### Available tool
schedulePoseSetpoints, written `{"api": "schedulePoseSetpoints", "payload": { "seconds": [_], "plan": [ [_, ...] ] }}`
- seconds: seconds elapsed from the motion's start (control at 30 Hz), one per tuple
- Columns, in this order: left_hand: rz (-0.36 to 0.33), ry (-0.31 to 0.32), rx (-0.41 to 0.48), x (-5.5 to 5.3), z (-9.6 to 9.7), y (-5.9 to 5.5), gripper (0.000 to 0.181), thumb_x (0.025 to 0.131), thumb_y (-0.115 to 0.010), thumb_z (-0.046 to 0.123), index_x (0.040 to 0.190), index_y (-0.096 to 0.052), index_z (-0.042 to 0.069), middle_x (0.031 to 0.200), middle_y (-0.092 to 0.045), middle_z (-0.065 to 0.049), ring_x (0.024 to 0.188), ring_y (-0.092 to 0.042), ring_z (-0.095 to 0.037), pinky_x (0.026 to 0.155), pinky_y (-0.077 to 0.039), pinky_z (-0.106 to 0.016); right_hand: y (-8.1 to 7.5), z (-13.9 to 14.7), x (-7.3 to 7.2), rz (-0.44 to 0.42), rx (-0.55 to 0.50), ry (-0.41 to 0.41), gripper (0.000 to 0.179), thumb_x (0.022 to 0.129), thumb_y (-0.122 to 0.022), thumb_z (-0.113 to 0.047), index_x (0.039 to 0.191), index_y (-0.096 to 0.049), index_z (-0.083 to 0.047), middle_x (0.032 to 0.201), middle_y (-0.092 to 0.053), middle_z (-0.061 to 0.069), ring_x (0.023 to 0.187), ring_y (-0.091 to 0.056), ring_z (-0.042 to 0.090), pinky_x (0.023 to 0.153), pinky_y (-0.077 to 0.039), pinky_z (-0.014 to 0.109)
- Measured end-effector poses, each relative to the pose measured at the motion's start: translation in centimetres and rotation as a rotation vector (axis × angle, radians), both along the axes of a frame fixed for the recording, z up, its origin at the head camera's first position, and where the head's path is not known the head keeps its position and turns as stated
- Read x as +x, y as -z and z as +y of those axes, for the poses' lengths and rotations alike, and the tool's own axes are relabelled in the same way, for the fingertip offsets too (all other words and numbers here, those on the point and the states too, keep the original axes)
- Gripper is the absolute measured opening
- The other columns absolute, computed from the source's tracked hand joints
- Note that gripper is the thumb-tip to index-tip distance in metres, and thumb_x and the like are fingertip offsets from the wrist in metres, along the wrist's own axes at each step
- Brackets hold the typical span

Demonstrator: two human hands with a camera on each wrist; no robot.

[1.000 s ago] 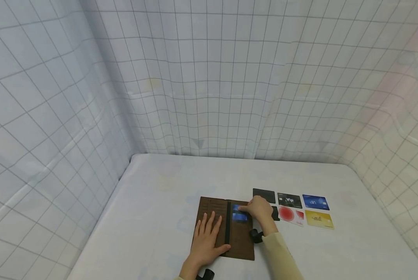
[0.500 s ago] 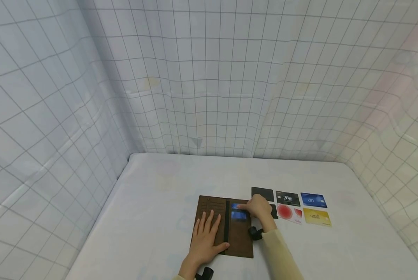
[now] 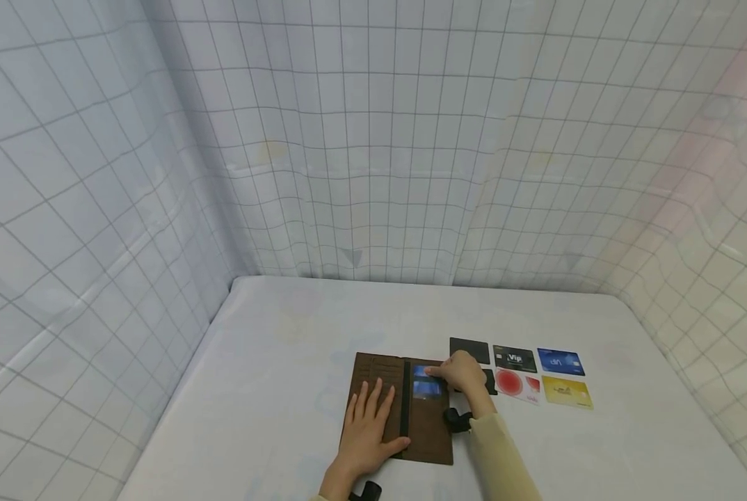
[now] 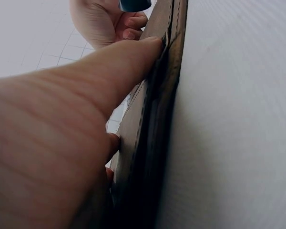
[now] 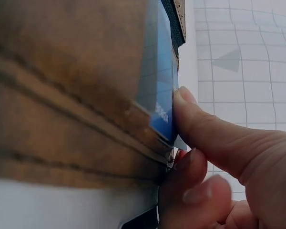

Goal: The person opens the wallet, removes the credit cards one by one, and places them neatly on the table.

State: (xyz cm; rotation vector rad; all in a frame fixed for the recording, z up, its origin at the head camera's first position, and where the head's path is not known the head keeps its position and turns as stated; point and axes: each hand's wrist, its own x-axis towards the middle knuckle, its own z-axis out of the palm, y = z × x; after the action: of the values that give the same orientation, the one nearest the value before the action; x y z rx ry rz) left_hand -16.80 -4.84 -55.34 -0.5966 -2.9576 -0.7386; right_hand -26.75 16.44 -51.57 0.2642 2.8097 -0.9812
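A brown wallet (image 3: 432, 438) lies spread flat on the white table, with a dark strip down its middle. My left hand (image 3: 367, 431) rests on its left half, fingers straight and spread, the thumb reaching to the middle. At the upper right of the wallet, my right hand (image 3: 466, 374) has its thumb on a blue card (image 5: 163, 98); the other fingers curl by the wallet's edge. Just below, another blue patch (image 3: 426, 388) shows in the right half. How far the card sits inside a pocket cannot be told.
Right of the wallet lie a black card (image 3: 469, 350), a dark "Vip" card (image 3: 515, 358), a blue card (image 3: 561, 362), a red and white card (image 3: 517, 386) and a yellow card (image 3: 567, 392). Another dark card (image 3: 490, 381) is partly behind my right hand.
The view shifts slightly. Both hands keep nearly the same places on the wallet, and the loose cards stay where they were.
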Motion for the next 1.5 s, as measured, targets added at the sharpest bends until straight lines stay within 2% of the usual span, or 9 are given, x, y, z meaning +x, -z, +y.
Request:
{"api": "schedulePoseSetpoints", "payload": {
  "seconds": [0.1, 0.17, 0.23, 0.5, 0.73, 1.13, 1.27, 1.5],
  "plan": [
    [-0.006, 0.003, 0.008, 0.0, 0.1, 0.1, 0.088, 0.083, -0.059, 0.059, 0.149, -0.031, 0.008, 0.154, -0.018, -0.018, 0.14, -0.008, -0.04, 0.11, -0.008, -0.057, -0.1, 0.2, 0.0, 0.017, -0.014, 0.002, 0.044, 0.076, -0.077, -0.043, 0.052, -0.059, -0.012, 0.05, -0.053, 0.0, 0.047, -0.051, 0.016, 0.044, -0.035, 0.027],
    [-0.01, 0.005, 0.013, 0.1, 0.1, 0.1, 0.088, 0.083, -0.059, 0.06, 0.149, -0.031, 0.008, 0.154, -0.018, -0.018, 0.14, -0.008, -0.04, 0.11, -0.008, -0.057, -0.2, 0.3, 0.0, 0.026, -0.026, 0.007, 0.037, 0.077, -0.077, -0.042, 0.061, -0.07, -0.01, 0.053, -0.056, 0.0, 0.049, -0.053, 0.016, 0.044, -0.037, 0.028],
    [-0.01, 0.007, 0.016, 0.1, 0.2, 0.1, 0.088, 0.083, -0.059, 0.059, 0.149, -0.032, 0.008, 0.154, -0.018, -0.018, 0.14, -0.008, -0.04, 0.11, -0.008, -0.057, -0.2, 0.3, -0.1, 0.03, -0.033, 0.015, 0.035, 0.078, -0.076, -0.042, 0.069, -0.074, -0.008, 0.056, -0.058, 0.0, 0.05, -0.055, 0.016, 0.044, -0.038, 0.028],
    [-0.018, 0.004, 0.011, 0.1, 0.2, 0.0, 0.088, 0.083, -0.06, 0.06, 0.149, -0.032, 0.009, 0.154, -0.018, -0.018, 0.141, -0.008, -0.039, 0.11, -0.008, -0.057, 0.0, 0.2, -0.5, 0.047, -0.035, 0.053, 0.033, 0.076, -0.078, -0.04, 0.072, -0.074, -0.008, 0.059, -0.058, 0.0, 0.053, -0.055, 0.016, 0.045, -0.039, 0.028],
    [0.01, -0.004, -0.007, 0.0, 0.1, -0.1, 0.088, 0.083, -0.06, 0.059, 0.149, -0.032, 0.008, 0.154, -0.019, -0.018, 0.14, -0.009, -0.04, 0.11, -0.009, -0.056, 0.1, 0.0, -0.9, 0.067, -0.03, 0.06, 0.035, 0.074, -0.079, -0.042, 0.068, -0.071, -0.009, 0.063, -0.056, 0.0, 0.057, -0.05, 0.017, 0.046, -0.038, 0.028],
    [0.017, 0.001, 0.024, 0.3, 0.0, 0.0, 0.088, 0.082, -0.063, 0.057, 0.147, -0.034, 0.007, 0.153, -0.021, -0.02, 0.139, -0.011, -0.042, 0.108, -0.01, -0.059, 0.3, 0.2, -1.1, 0.082, -0.035, 0.053, 0.031, 0.075, -0.08, -0.035, 0.081, -0.074, -0.005, 0.076, -0.064, 0.003, 0.065, -0.055, 0.019, 0.051, -0.044, 0.032],
    [0.004, -0.003, 0.018, 0.3, 0.0, 0.0, 0.088, 0.082, -0.062, 0.058, 0.148, -0.033, 0.007, 0.153, -0.02, -0.019, 0.14, -0.009, -0.041, 0.109, -0.009, -0.058, 0.2, 0.3, -1.1, 0.078, -0.037, 0.036, 0.03, 0.076, -0.079, -0.035, 0.084, -0.075, -0.006, 0.081, -0.066, 0.003, 0.067, -0.056, 0.019, 0.053, -0.045, 0.033],
    [-0.026, -0.005, 0.018, 0.2, 0.0, -0.3, 0.088, 0.083, -0.061, 0.058, 0.149, -0.032, 0.008, 0.154, -0.017, -0.018, 0.141, -0.007, -0.04, 0.11, -0.007, -0.056, 0.3, 0.3, -1.4, 0.074, -0.041, 0.029, 0.029, 0.077, -0.078, -0.036, 0.081, -0.074, -0.008, 0.078, -0.064, 0.002, 0.067, -0.054, 0.019, 0.053, -0.043, 0.032]
  ]
}}
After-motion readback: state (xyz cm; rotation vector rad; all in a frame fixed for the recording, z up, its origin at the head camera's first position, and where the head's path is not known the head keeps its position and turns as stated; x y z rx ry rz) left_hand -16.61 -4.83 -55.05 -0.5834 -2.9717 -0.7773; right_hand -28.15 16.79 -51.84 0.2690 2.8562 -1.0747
